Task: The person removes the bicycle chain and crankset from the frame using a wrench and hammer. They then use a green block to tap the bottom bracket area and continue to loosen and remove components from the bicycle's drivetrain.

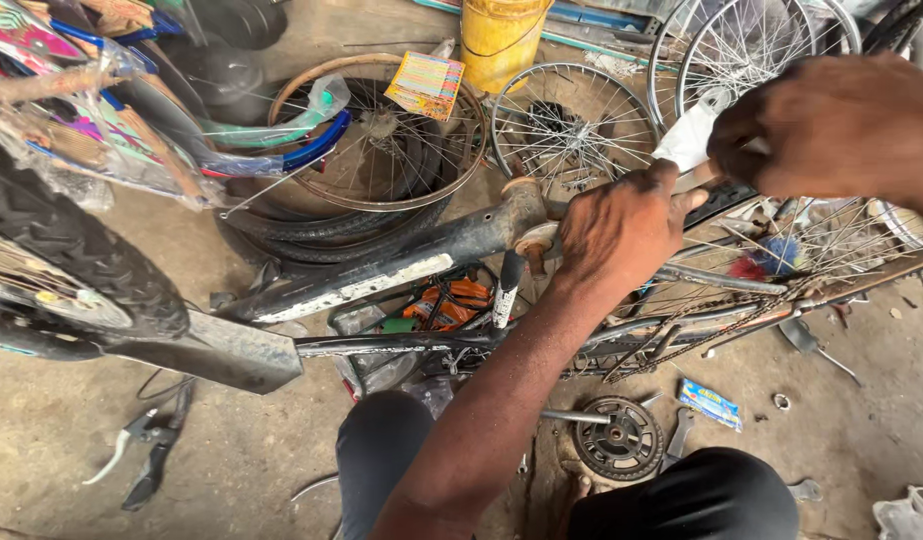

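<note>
Hands work at the bottom bracket of a black bicycle frame (381, 275) that lies on its side across the concrete floor (61, 460), just beyond the person's knees, so the bracket end faces up within easy reach. The left hand (621, 225) is curled shut around that rusty bracket end (529, 243), seemingly to steady it. The right hand (831, 125) is closed on a slim pale tool (686, 140) that angles down toward the same spot. The frame looks worn: scuffed paint, a peeling white strip, rust at the joint, a loose chain (681, 335) draped beside it. A toothed chainring (618, 440) and a spanner (678, 435) lie on the floor near the knees, pliers (146, 450) further left. Spoked wheels (571, 125) and a yellow bucket (501, 40) stand behind.
</note>
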The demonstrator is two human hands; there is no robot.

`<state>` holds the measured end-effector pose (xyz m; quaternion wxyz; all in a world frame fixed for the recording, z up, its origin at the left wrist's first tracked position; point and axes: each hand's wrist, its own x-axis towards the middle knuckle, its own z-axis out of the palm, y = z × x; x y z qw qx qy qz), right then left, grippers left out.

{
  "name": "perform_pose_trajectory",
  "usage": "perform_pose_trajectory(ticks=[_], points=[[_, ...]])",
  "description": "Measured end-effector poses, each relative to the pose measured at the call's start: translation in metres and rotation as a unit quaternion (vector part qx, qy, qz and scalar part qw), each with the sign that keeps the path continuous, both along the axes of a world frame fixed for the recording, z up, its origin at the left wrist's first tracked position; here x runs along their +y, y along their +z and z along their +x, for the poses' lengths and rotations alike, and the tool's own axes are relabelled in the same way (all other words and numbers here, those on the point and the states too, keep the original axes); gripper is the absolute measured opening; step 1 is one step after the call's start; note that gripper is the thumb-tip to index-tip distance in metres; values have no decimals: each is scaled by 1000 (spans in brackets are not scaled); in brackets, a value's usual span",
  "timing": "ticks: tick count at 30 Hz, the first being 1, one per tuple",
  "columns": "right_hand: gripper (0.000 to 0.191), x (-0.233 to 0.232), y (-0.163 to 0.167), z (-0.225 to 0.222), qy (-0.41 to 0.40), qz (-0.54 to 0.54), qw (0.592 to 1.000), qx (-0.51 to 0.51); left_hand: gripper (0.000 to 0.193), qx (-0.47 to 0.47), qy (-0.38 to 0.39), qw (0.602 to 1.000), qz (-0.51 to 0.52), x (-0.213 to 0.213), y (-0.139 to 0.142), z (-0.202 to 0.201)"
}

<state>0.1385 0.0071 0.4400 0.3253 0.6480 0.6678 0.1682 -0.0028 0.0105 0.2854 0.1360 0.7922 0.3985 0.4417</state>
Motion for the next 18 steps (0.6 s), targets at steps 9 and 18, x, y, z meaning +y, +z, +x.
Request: perform_pose_trajectory(ticks=[9, 18], points=[[42, -13, -9, 19, 126, 48, 990, 50, 43, 7, -1, 1000, 12, -3, -3, -5], [33, 37, -9, 30, 65, 136, 985, 90, 38, 35, 18, 999, -13, 1, -2, -2]])
